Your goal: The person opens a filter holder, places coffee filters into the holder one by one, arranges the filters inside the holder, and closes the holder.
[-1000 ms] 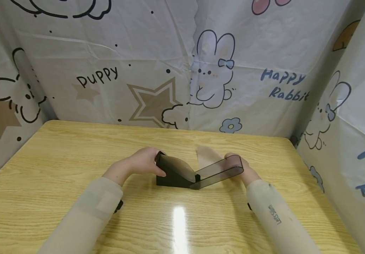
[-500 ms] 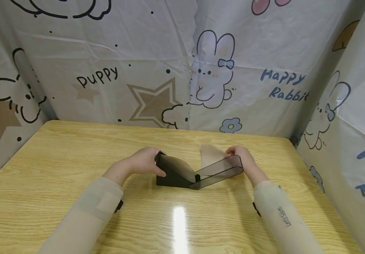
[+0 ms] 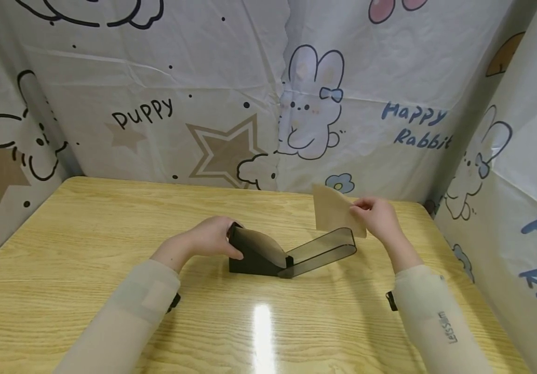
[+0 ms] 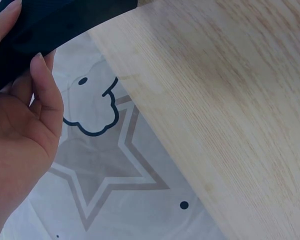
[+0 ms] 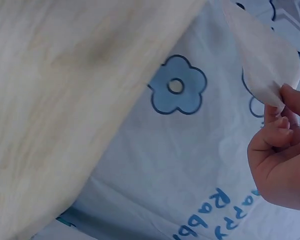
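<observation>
A black coffee filter holder (image 3: 254,259) stands on the table, its smoky see-through lid (image 3: 322,249) swung open to the right. Brown paper filters (image 3: 266,245) show in its top. My left hand (image 3: 212,238) grips the holder's left end, thumb on the near side; the left wrist view shows the fingers on the dark holder (image 4: 55,25). Up beyond the lid, my right hand (image 3: 378,218) pinches a tan paper coffee filter (image 3: 334,210) by its right edge between thumb and fingers. In the right wrist view the filter (image 5: 267,55) hangs from the fingertips, apart from the holder.
The wood-grain table (image 3: 109,218) reaches back to a white cloth (image 3: 156,62) printed with cartoon animals and words. More of this cloth (image 3: 521,197) hangs close along the right side.
My right hand has come out from behind the lid and risen to the right and back, drawing the coffee filter with it. The left hand and holder have stayed put.
</observation>
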Demonstrator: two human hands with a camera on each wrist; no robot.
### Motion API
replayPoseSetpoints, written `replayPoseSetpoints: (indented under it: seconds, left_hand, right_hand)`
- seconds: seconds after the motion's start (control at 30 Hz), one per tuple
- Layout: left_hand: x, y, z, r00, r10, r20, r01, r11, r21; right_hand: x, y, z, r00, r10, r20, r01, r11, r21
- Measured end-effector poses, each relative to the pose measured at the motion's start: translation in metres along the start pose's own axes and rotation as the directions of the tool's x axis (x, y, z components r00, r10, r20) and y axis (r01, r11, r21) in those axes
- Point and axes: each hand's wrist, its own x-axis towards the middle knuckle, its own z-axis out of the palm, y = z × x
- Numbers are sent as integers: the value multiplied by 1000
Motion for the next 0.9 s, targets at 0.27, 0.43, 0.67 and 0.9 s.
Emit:
replayPoseSetpoints:
  seconds: [0.27,0.43,0.67,0.9]
  left_hand:
    - [-1,1,0,1000,-17,-9,17,1000,14]
    - [-1,1,0,1000,-25,-11,25,1000,9]
    - [-1,0,0,1000,-17,-14,17,1000,18]
    - [-1,1,0,1000,-8,-15,9,1000,19]
  right_hand:
    - [-10,-22,-17,995,-63,-74,68,996,63]
    - [-18,-40,-23,995,-76,-66,82,992,100]
    - [-28,-59,-24,993,-111,-48,116,984,138]
    - [-34,-68,-21,985,-170,-38,174,974,146]
